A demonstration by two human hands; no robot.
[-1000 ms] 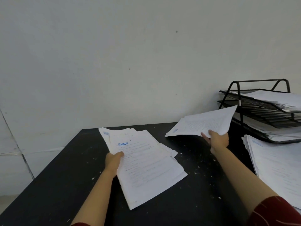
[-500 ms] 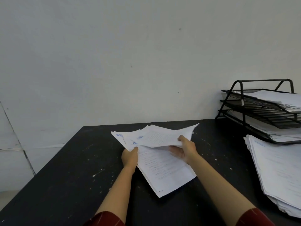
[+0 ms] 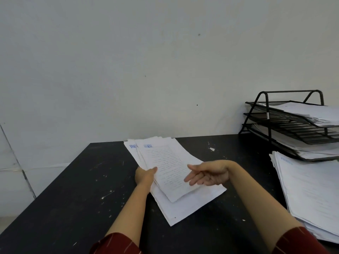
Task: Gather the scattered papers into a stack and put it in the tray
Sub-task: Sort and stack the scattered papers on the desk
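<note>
The papers (image 3: 170,173) are white with grey lines of text and blue headings. The table (image 3: 73,198) is black, flecked with white. The tray (image 3: 271,114) is black wire. Both sleeves (image 3: 117,244) are dark red with thin pale stripes. The wall (image 3: 128,61) is pale grey-white.

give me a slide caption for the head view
Left hand grips loose papers on the black table; right hand hovers open.

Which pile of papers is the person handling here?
The fanned pile at the table's middle, left hand gripping its edge; the thicker stack before the tray is untouched.
</note>
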